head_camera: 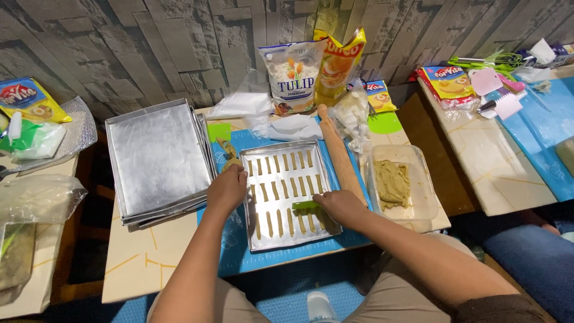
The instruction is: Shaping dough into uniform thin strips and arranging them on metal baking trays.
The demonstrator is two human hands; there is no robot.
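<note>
A shiny metal baking tray [253, 241] lies on a blue mat [239, 263] and carries several small dough sticks [276, 190] in rows. My left hand [227, 189] rests on the tray's left rim, fingers curled over the edge. My right hand [342, 206] hovers over the tray's right side and pinches a flat green scraper [305, 205] just above the sticks.
A stack of empty metal trays [158, 158] sits to the left. A wooden rolling pin [338, 152] and a clear tub of dough [393, 182] lie to the right. Flour and oil bags [311, 69] stand against the wall. A second table [496, 155] holds tools.
</note>
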